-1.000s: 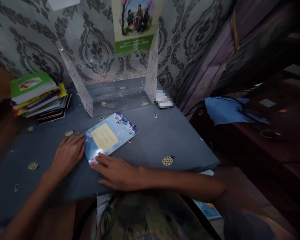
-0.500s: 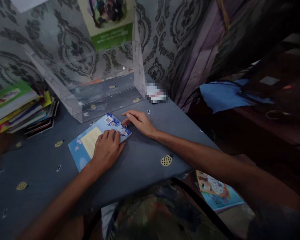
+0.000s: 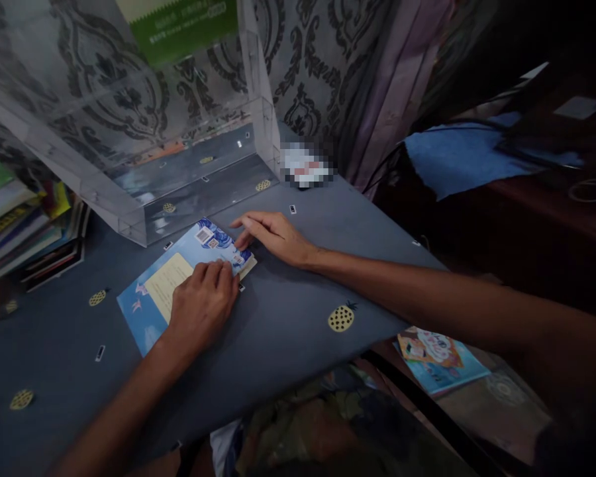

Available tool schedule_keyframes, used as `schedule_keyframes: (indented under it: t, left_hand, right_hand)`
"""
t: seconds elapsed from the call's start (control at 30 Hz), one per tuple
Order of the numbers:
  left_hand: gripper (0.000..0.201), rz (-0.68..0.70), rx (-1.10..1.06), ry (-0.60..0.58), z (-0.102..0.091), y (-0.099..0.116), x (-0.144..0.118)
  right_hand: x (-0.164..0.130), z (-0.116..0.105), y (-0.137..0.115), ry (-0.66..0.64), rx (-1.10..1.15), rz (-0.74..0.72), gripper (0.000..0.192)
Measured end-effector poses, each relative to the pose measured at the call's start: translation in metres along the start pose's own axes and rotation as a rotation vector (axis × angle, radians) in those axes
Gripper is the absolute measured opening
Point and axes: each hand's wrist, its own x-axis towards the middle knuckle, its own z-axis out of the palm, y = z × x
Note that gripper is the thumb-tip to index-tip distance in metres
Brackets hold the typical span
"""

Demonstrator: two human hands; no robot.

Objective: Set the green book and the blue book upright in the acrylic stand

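Note:
A thin blue book [image 3: 153,318] lies on the table, with a cream text panel and printed codes on its upward cover. My left hand [image 3: 201,301] rests over its near right part, fingers bent together at the edge with the thumb low beside it. A pale strip of pages shows past the cover between my hands. At the book's upper right corner is my right hand [image 3: 278,238], fingers extended and apart, the fingertips at or just above the wavy blue pattern. Whether they touch it I cannot tell.
Behind the book stands a clear acrylic rack [image 3: 146,222] holding a green-and-cream book [image 3: 183,33]. Stacked books [image 3: 30,238] lie at left, near a blurred brown shape. A pixelated item [image 3: 305,165] sits at the table's far edge. Another book [image 3: 442,361] lies below the table.
The view has shifted, so the table things sit further left. The book's right edge has parted slightly and pages show there. Both hands remain at the book.

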Motion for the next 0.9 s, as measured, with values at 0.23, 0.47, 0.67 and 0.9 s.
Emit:
schedule_keyframes:
  t: [0.23,0.47,0.67,0.9]
  left_hand:
    - [0.031,-0.013,-0.039,0.012,0.000,-0.003,0.001]
    - [0.030,-0.037,-0.065,-0.008,-0.002,-0.003,0.000]
    - [0.032,-0.014,-0.024,0.000,0.000,-0.002,-0.001]
    - [0.028,-0.002,-0.072,0.005,0.000,0.001,-0.003]
  right_hand:
    - [-0.001,0.000,-0.003,0.005,0.009,0.036,0.037]
    - [-0.002,0.001,-0.005,0.013,-0.019,0.002,0.037]
    - [-0.005,-0.004,-0.013,-0.092,-0.315,-0.123,0.040]
    - [-0.016,0.000,-0.025,-0.226,-0.790,-0.209,0.033]
